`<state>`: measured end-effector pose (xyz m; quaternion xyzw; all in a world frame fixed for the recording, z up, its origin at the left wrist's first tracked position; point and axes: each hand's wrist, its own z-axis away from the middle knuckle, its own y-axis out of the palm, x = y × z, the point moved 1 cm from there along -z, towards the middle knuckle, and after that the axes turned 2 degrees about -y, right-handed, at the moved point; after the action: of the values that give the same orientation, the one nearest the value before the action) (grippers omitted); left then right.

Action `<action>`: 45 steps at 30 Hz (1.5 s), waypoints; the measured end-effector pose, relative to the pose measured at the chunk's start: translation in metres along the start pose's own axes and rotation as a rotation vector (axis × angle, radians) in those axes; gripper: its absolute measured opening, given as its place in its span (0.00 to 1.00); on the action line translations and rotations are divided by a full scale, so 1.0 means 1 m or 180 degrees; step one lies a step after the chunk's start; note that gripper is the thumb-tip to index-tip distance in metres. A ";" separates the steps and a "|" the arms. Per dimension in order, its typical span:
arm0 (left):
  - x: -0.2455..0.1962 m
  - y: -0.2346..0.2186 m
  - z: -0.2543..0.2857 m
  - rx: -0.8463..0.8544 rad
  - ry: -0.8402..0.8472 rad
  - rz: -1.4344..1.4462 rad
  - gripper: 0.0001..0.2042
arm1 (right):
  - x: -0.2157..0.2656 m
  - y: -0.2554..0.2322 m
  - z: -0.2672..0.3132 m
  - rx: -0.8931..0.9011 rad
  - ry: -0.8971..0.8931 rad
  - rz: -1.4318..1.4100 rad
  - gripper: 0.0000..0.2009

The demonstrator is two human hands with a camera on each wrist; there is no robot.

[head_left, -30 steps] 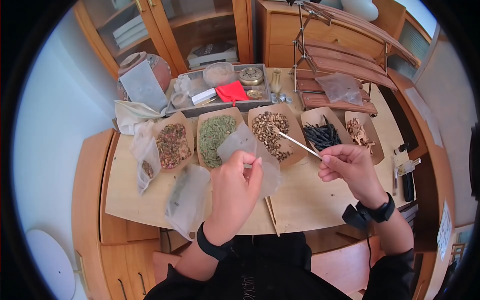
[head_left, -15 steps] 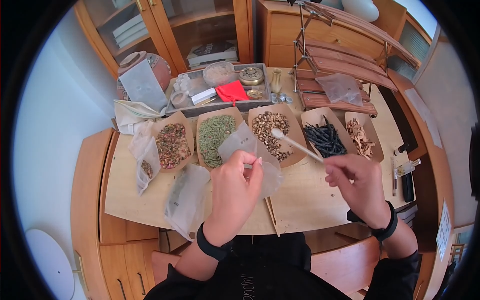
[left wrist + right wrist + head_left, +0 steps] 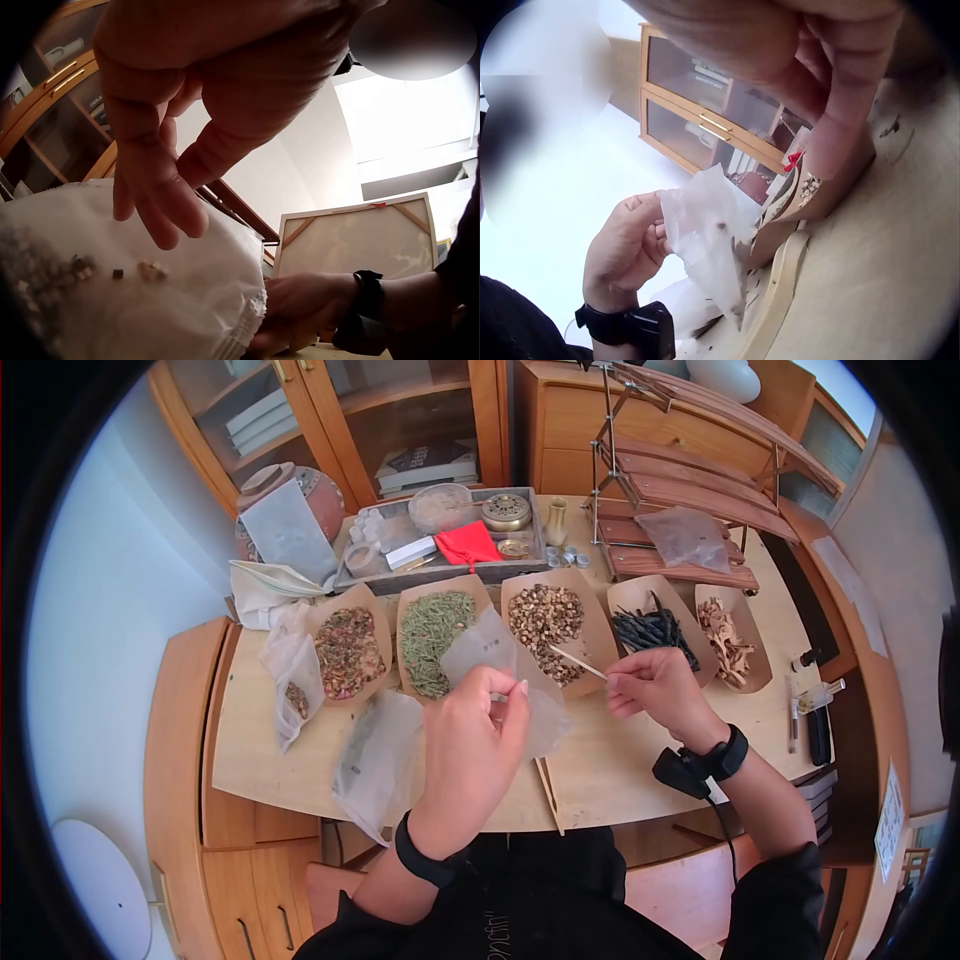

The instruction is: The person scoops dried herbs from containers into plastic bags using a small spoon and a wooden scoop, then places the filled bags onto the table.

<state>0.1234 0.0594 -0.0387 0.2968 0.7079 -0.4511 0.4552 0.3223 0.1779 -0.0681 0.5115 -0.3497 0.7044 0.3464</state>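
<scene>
Five open paper trays (image 3: pixel 377 622) stand side by side on the pale table (image 3: pixel 650 785), and the work at this moment centres on the middle tray (image 3: pixel 599 640), which holds light and brown chopped pieces (image 3: pixel 545 610). The right hand (image 3: pixel 665 695) pinches the near end of a slim white tool (image 3: pixel 580 662) between thumb and fingers, and the tool's far tip meets the pieces towards the tray's near side. Whether that tip carries anything is too small to tell. The left hand (image 3: pixel 462 760) pinches the edge of a thin whitish bag (image 3: pixel 545 722) between thumb and forefinger, so that the bag hangs just in front of the same tray. Through its wall, the left wrist view shows a loose cluster of light and dark bits (image 3: pixel 45 285), with a few more scattered apart from it.

The step in hand looks like scooping small portions from the tray into the bag, judged to be partway through. From here, the move seems to call for lifting the tool level, with the pinch kept light, and carrying it the short way to the bag's mouth. The left hand would need to part the edges there; whether they stand open cannot be told. A tilted tip could spill bits onto the table.
</scene>
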 end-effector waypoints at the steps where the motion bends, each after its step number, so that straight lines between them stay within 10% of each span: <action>1: 0.000 0.000 0.000 -0.0003 0.0022 -0.0014 0.07 | -0.003 0.001 -0.002 0.0001 0.0000 -0.0004 0.06; 30: -0.003 0.000 -0.005 0.0048 -0.0021 -0.0131 0.07 | 0.046 -0.004 0.077 -0.0106 -0.0491 -0.0044 0.06; 36: 0.000 0.002 -0.005 -0.0108 0.0185 -0.0107 0.06 | 0.062 0.005 0.089 -0.0563 -0.2469 0.2849 0.07; 45: -0.004 -0.003 -0.004 -0.0002 0.0022 -0.0104 0.07 | 0.028 -0.012 0.036 -0.0520 -0.0740 0.1358 0.06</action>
<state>0.1210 0.0620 -0.0331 0.2867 0.7144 -0.4571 0.4455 0.3427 0.1575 -0.0313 0.4739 -0.5430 0.6674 0.1876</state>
